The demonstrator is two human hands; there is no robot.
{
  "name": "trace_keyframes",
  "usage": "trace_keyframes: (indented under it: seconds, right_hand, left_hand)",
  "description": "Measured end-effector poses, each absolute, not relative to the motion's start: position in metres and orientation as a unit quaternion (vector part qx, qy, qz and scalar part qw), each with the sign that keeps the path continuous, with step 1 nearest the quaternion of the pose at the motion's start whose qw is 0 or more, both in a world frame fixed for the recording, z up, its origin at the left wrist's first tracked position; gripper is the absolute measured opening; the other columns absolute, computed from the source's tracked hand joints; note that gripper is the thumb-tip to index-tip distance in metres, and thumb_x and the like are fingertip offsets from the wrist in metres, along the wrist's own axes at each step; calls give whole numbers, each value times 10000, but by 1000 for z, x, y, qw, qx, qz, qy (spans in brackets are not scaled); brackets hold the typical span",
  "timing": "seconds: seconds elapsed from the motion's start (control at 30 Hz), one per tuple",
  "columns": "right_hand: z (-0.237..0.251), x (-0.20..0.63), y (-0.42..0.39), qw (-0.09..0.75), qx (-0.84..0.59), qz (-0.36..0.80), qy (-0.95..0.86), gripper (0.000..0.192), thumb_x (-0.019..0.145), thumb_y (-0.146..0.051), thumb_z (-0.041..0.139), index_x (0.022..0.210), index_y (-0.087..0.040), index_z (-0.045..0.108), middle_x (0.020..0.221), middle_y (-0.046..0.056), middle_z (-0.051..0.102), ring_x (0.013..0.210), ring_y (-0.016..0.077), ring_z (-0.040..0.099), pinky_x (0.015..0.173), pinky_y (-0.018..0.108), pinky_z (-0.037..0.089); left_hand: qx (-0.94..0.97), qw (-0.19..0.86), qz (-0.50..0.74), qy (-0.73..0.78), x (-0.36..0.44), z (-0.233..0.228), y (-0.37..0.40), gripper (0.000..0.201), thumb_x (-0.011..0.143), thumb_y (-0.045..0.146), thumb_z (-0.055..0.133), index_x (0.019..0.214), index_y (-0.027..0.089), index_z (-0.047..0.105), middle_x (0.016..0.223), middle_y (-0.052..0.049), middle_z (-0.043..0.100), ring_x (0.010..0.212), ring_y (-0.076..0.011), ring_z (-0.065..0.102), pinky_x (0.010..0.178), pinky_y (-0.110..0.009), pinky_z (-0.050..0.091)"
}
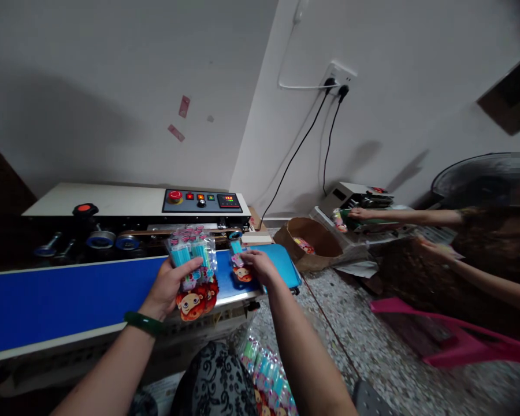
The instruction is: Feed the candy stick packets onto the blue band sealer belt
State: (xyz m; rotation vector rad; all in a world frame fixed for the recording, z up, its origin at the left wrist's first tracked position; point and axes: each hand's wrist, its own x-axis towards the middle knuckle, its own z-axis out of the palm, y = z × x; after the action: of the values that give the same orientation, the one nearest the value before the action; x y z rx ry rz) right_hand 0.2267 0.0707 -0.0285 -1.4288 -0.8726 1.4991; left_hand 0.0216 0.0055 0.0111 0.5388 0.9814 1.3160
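Packets of light-blue pieces (193, 257) in clear, shiny film are gathered in a bundle in the left hand (167, 287), which grips them with the thumb laid across the front. Each shows the blue part above and a cartoon face with orange-red hair at the lower end; pink bits show along the bundle's top edge. Just right of the bundle, a single packet (241, 273) of the same look is in the right hand (260, 266), the fingers closed on its right side, over the end of the blue belt (69, 297). Behind the left hand, a green bangle (144, 323) circles the wrist. Below the hands, between a patterned knee (219, 381) and the right forearm, more packets (268, 375) lie heaped. The belt runs off to the left of the left hand, and a light-blue tray (283, 266) sits just right of the right hand. Beyond both hands stands the white-topped machine (108, 199), with a red button on its control panel (203, 200). Farther right of the right hand are a cardboard box (282, 237), a pink stool (450, 338) and a co-worker's hand (361, 213) at another machine (351, 193).
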Motion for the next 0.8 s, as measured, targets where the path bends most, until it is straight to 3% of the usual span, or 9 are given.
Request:
trace_keyframes:
  seconds: [0.13,0.23,0.3,0.47,0.67,0.8]
  right_hand:
    - [-12,201,52,478,-557,528,-427,279,588,-351,669,765,-168,554,700,2,597,603,124,563,477,213,433]
    - [0,177,29,453,-487,503,-552,444,528,-344,716,907,-201,534,873,13,607,763,152,572,609,251,468]
    - [1,165,20,431,-472,489,-593,512,488,-315,748,936,-210,524,864,2,610,770,153,567,668,269,462]
    - [-8,159,21,475,-466,501,-553,298,613,-339,670,837,-184,549,811,13,615,736,151,574,668,271,459]
    - [-13,161,17,521,-496,450,-530,271,639,-319,649,853,-190,544,824,13,600,714,143,565,663,268,457]
    - [-17,159,12,555,-525,378,-523,249,607,-310,676,776,-193,533,889,25,564,849,168,534,695,263,445]
  left_hand:
    - [238,641,587,433,26,7,7,420,568,210,734,958,150,590,792,-43,691,667,-212,649,655,-352,531]
    - [240,639,591,430,30,2,8,390,577,232,730,929,142,591,791,-45,686,667,-205,644,651,-335,519]
    - [239,644,590,424,33,-1,7,380,576,237,730,916,141,589,800,-45,682,676,-197,640,647,-313,510]
    - [257,645,596,404,35,-1,7,392,569,198,724,933,147,589,878,-52,672,771,-201,625,714,-314,487]
    - [257,656,594,388,38,-1,7,292,577,160,680,861,124,620,841,-48,667,758,-191,611,708,-302,470]
    - [246,663,594,383,40,-1,7,329,543,104,650,869,133,622,793,-22,671,738,-182,611,700,-285,466]
